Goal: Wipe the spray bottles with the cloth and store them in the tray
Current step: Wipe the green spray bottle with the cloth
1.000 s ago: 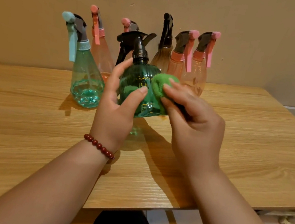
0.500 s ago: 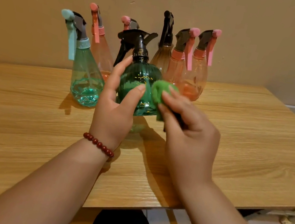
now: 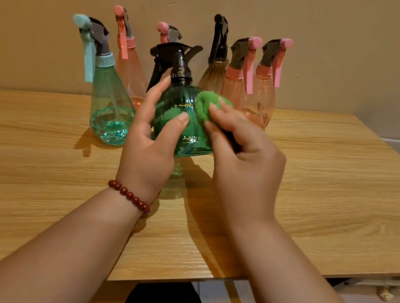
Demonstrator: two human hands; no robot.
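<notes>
Gripping green bottle (image 3: 175, 105) in left hand (image 3: 148, 150), right hand (image 3: 244, 164) pinching cloth (image 3: 205, 107), now slid back onto its shoulder

Left hand (image 3: 151, 142) gripping a dark green spray bottle (image 3: 178, 118) (black trigger head), right hand (image 3: 243, 156) pressing a green cloth (image 3: 205, 105) against it, six more spray bottles behind, wooden desk (image 3: 322, 178).

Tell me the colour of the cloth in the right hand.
The cloth is green, seen in the head view.
</notes>
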